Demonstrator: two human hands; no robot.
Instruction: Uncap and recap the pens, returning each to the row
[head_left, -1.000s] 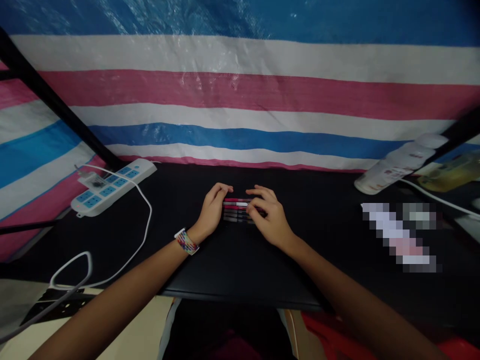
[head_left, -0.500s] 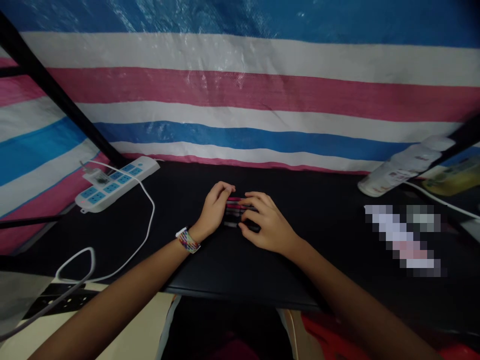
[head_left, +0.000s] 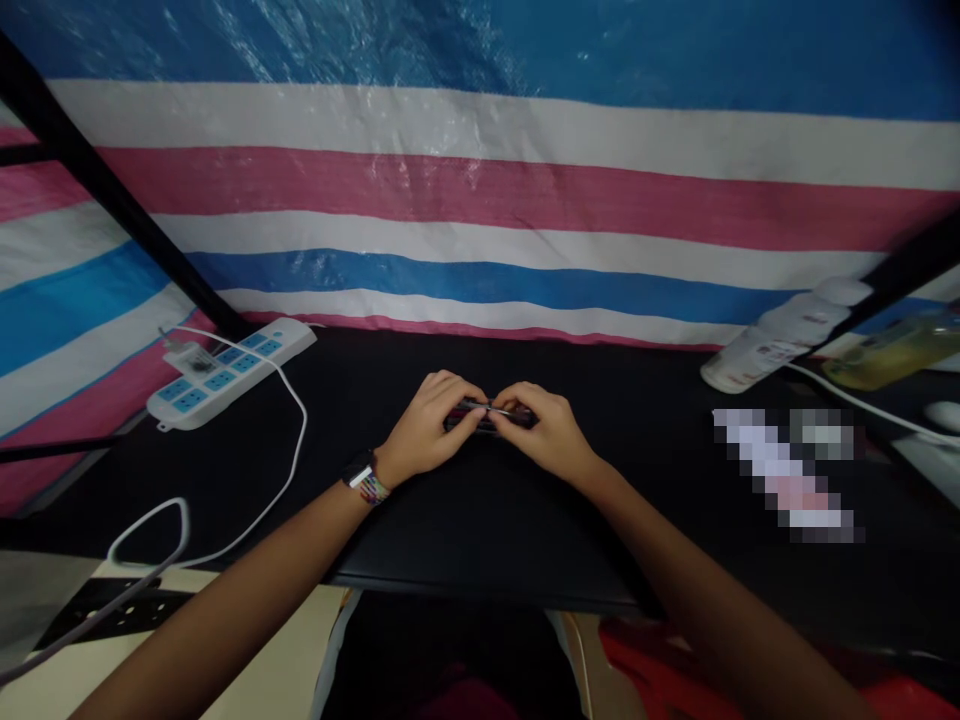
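Observation:
A small bundle of thin pens (head_left: 489, 414), dark with pink and white parts, sits at the middle of the black table (head_left: 465, 520). My left hand (head_left: 427, 432) curls around the bundle's left end, fingers closed on it. From the other side my right hand (head_left: 546, 432) grips the right end, fingers wrapped over the pens. The two hands meet at the fingertips and hide most of the bundle. A colourful band is on my left wrist.
A white power strip (head_left: 225, 372) with blue sockets lies at the back left, its white cable (head_left: 285, 470) looping toward the table's left front. A white bottle (head_left: 780, 340) lies on its side at the back right. A striped tarp (head_left: 480, 200) forms the back wall.
The pens lay side by side in a flat row under my fingers; now both hands have closed in and gathered them into one tight bundle.

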